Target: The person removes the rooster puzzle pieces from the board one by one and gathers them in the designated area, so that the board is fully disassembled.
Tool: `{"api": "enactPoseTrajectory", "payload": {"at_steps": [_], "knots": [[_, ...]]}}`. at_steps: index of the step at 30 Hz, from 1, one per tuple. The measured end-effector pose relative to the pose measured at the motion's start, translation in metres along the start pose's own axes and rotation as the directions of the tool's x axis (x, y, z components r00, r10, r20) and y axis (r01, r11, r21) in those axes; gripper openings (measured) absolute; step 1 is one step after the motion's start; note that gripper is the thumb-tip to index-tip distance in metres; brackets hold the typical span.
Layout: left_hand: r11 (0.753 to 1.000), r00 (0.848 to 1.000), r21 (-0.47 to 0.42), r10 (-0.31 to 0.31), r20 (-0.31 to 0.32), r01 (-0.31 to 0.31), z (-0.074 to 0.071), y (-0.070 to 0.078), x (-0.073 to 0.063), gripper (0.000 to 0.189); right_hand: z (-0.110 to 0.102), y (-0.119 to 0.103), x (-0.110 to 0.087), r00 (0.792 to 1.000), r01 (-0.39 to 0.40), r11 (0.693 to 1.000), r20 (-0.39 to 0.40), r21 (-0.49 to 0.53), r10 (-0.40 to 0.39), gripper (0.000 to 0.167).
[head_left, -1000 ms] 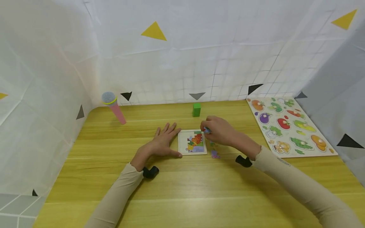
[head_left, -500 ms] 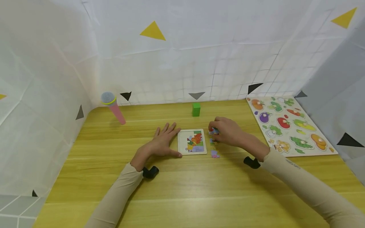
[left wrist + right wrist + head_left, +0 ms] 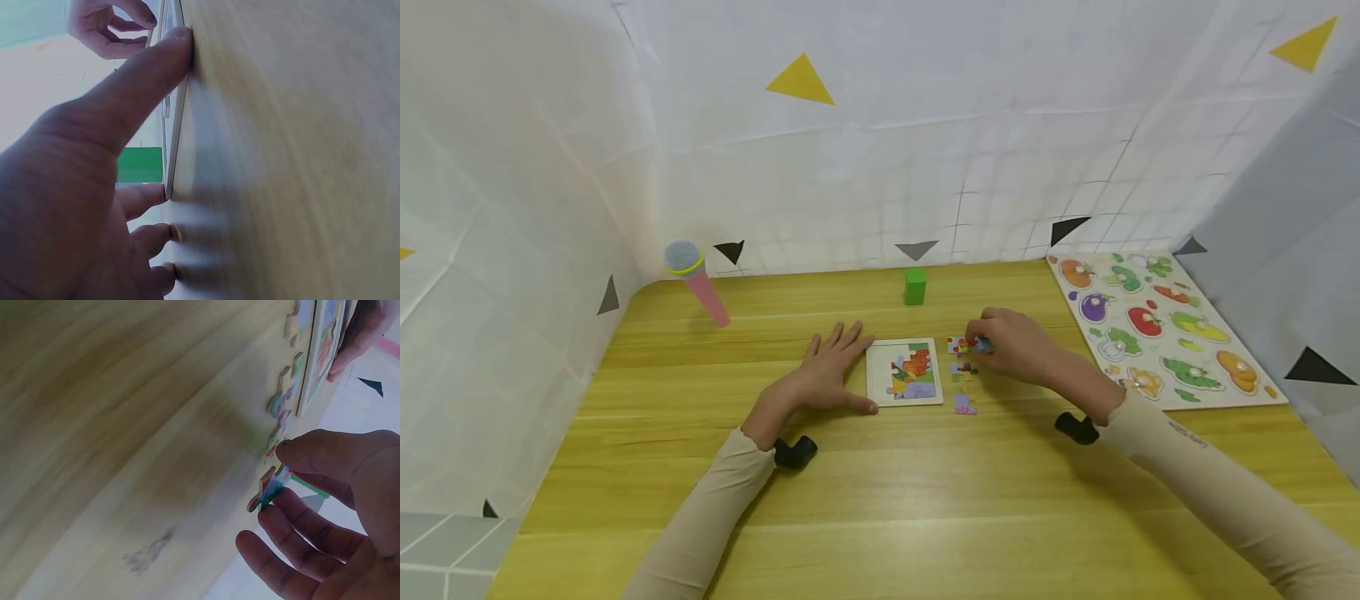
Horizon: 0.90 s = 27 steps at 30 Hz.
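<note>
My left hand (image 3: 822, 379) rests with spread fingers at the left side of a small white puzzle tray (image 3: 878, 373); its thumb and index fingertip touch the frame's edge. Joined pieces of a colourful picture (image 3: 914, 377) fill the tray's right part, while the left part is bare. To the right of the tray, my right hand (image 3: 1017, 346) pinches a jigsaw piece (image 3: 269, 486) between thumb and fingers, tilted in the right wrist view. Loose pieces lie in a column between tray and hand: an upper one (image 3: 956, 345), a middle one (image 3: 962, 372) and a purple one (image 3: 965, 404).
A green block (image 3: 915, 287) stands behind the tray. At the back left is a pink toy microphone (image 3: 707, 298). A vegetable peg puzzle board (image 3: 1176, 393) lies on the right side of the wooden table (image 3: 880, 517). White sheeting (image 3: 850, 192) closes off the back.
The right hand has moved right, away from the tray's upper right corner, with a jigsaw piece in its fingers. Loose pieces it covered now show. The left hand has stayed put.
</note>
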<state>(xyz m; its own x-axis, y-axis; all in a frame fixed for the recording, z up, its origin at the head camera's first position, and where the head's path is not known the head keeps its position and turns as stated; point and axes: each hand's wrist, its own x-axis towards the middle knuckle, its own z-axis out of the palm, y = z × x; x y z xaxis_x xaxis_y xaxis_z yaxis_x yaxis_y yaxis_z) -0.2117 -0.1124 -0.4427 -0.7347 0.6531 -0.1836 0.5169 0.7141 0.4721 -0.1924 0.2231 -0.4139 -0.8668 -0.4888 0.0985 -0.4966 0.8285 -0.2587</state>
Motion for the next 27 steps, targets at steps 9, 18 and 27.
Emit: {"api": "enactPoseTrajectory", "payload": {"at_steps": [9, 18, 27], "knots": [[1.0, 1.0, -0.003, 0.004, -0.002, -0.004, -0.001, 0.001, 0.0, 0.113, 0.001, 0.01, -0.002, 1.0, -0.014, 1.0, 0.004, -0.004, 0.014, 0.015], [1.0, 1.0, -0.007, 0.013, -0.003, -0.013, 0.001, -0.002, 0.001, 0.113, 0.002, 0.012, -0.001, 1.0, -0.016, 1.0, 0.006, -0.003, 0.016, 0.015], [1.0, 1.0, -0.007, 0.017, -0.003, -0.017, 0.002, -0.003, 0.002, 0.114, 0.003, 0.017, -0.001, 1.0, -0.024, 1.0, -0.003, -0.011, 0.024, 0.014]]}}
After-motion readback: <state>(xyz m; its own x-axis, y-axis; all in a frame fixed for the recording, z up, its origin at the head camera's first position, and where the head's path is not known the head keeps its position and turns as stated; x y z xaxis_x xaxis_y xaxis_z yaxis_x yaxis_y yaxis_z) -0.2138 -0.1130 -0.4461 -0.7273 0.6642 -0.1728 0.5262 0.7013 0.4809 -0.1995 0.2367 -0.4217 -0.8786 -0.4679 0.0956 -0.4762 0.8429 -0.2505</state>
